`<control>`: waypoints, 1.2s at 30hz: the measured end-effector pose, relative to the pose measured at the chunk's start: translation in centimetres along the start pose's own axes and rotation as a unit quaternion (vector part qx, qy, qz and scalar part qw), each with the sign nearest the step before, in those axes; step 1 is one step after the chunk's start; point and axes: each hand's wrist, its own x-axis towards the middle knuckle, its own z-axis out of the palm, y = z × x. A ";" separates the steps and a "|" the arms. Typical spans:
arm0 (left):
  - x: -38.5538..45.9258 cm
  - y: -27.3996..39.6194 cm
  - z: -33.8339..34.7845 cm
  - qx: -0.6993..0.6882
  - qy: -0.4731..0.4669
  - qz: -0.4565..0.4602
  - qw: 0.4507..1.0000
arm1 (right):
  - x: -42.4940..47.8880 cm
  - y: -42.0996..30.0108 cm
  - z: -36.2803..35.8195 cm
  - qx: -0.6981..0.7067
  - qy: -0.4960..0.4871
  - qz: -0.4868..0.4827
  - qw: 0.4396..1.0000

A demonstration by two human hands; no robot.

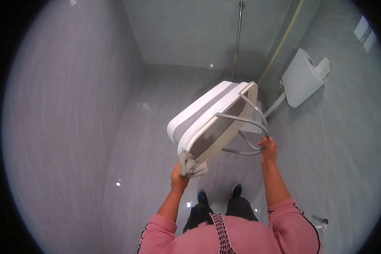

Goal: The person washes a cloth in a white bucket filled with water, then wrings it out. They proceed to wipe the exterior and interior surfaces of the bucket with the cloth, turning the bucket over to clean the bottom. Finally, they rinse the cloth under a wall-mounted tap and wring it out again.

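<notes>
A white collapsible basket with a grey band and two pairs of grey handle bars is held tilted above the floor, its opening turned towards the right. My left hand grips its near corner, together with a crumpled grey-white cloth that hangs over the rim. At the right, the fingers of my right hand are closed round the handles where they come together. The inside of the basket is only partly visible, and my left fingers are mostly hidden by the cloth.
A white toilet cistern is mounted on the right wall, with a white pipe running down from it. Behind the handles a white floor fixture is partly hidden. A metal pipe runs down the far wall. A small tap projects at lower right.
</notes>
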 end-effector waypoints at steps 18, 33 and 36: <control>24.4 1.8 -4.5 -0.045 -0.386 0.083 0.918 | -9.3 3.1 13.7 -0.612 0.325 -0.035 0.720; 25.6 -2.1 -14.3 -0.137 -0.644 -0.056 0.751 | -15.4 2.0 25.8 0.184 0.324 0.283 0.884; 25.1 -5.0 -17.4 -0.106 -0.528 -0.168 0.825 | -20.6 0.4 22.5 0.130 0.312 0.300 0.892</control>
